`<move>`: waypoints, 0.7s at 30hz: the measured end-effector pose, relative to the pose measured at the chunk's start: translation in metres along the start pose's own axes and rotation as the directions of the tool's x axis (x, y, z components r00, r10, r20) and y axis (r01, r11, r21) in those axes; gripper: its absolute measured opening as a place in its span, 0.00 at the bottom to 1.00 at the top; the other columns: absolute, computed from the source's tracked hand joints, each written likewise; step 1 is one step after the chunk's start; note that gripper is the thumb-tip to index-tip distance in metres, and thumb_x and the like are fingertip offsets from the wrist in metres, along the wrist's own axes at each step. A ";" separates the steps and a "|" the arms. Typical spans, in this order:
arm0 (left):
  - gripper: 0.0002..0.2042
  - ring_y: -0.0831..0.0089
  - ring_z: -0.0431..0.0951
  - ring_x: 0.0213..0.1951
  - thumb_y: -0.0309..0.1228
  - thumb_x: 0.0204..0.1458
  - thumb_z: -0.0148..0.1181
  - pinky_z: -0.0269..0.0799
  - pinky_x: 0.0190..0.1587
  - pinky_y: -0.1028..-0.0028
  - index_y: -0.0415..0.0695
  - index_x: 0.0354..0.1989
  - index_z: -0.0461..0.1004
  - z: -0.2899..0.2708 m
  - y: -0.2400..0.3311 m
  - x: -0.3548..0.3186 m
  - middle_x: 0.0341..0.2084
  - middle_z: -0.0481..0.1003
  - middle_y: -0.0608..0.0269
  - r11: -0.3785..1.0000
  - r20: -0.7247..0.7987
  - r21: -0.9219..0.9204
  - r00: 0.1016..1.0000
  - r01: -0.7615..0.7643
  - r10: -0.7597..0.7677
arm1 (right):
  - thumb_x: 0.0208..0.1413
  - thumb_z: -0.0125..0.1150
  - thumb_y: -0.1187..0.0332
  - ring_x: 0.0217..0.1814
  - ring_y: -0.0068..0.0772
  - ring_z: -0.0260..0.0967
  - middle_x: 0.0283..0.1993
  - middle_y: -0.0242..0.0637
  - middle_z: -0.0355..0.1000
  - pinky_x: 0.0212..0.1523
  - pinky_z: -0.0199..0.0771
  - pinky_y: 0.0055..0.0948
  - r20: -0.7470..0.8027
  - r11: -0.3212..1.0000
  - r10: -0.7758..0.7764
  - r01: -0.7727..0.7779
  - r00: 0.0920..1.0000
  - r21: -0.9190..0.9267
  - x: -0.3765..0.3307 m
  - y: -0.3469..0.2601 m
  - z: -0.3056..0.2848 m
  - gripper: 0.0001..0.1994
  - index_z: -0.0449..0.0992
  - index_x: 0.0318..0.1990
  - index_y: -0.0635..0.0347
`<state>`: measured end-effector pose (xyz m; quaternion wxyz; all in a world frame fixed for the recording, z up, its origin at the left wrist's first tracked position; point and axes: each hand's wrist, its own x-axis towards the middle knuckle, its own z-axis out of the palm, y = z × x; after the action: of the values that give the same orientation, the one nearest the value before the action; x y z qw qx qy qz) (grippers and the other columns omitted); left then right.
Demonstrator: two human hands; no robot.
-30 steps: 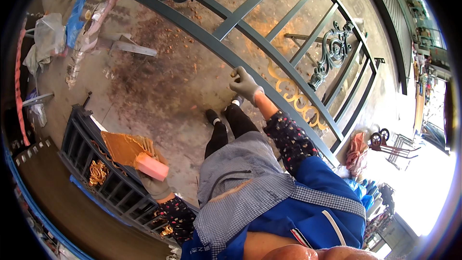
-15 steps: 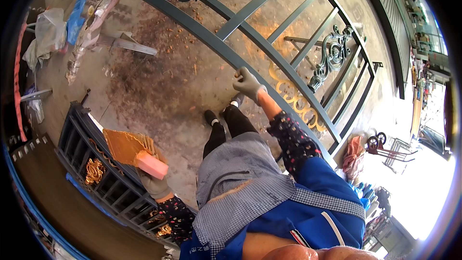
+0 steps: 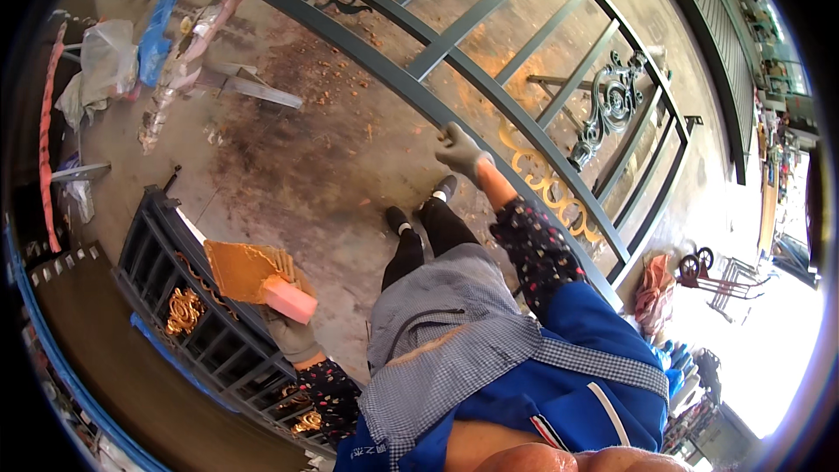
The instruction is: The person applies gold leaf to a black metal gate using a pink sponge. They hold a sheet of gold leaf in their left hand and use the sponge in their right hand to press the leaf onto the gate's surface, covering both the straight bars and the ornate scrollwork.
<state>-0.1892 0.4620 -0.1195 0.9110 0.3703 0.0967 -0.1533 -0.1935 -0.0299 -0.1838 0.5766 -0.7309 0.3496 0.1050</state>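
The step in hand appears to be close handwork at the near rail of a dark green-grey metal frame, which stretches across the floor in front of the person. The gloved right hand is at that rail's lower edge, its fingers curled in narrow — whether they touch the metal, or pinch something small, I cannot tell. The gloved left hand is held off to the side, well apart from the frame, its fingers wrapped around a pink block and a brown board with a ragged edge (the board covers part of the grip, so each finger's place is hard to read). Gold scrollwork sits between two rails just beyond the right hand. Below the left hand stands a dark barred panel with a gold ornament. As I judge it, the next move calls for a light, steady right hand following the rail's edge — and a left grip firm enough that neither block nor board slips.
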 end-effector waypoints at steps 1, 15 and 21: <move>0.24 0.60 0.66 0.64 0.42 0.67 0.45 0.62 0.67 0.57 0.42 0.68 0.60 0.001 -0.001 -0.002 0.64 0.65 0.56 0.998 0.004 0.053 1.000 -0.031 0.030 | 0.47 0.61 0.68 0.22 0.20 0.59 0.26 0.28 0.63 0.21 0.60 0.25 -0.014 0.999 -0.045 0.045 0.999 -0.012 0.001 0.020 -0.003 0.16 0.65 0.42 0.56; 0.22 0.60 0.71 0.59 0.37 0.66 0.51 0.69 0.62 0.60 0.41 0.65 0.63 0.042 -0.006 0.009 0.60 0.68 0.54 0.921 0.063 0.390 0.998 -0.014 -0.012 | 0.51 0.67 0.60 0.38 0.30 0.73 0.38 0.40 0.75 0.40 0.74 0.32 0.262 0.997 -0.071 0.062 0.962 0.041 -0.111 0.022 0.038 0.21 0.71 0.48 0.61; 0.22 0.60 0.72 0.58 0.38 0.65 0.52 0.70 0.61 0.59 0.41 0.64 0.64 0.078 -0.015 0.025 0.59 0.69 0.55 0.961 0.223 0.266 0.965 0.075 -0.137 | 0.50 0.68 0.67 0.49 0.42 0.75 0.46 0.44 0.74 0.49 0.75 0.35 0.140 0.917 -0.363 0.380 0.921 -0.122 -0.209 -0.049 0.031 0.23 0.70 0.54 0.60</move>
<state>-0.1662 0.3913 -0.0814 0.8511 0.4576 -0.0142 -0.2569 -0.3082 0.0842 -0.0389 0.5498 -0.8173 0.1618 0.0606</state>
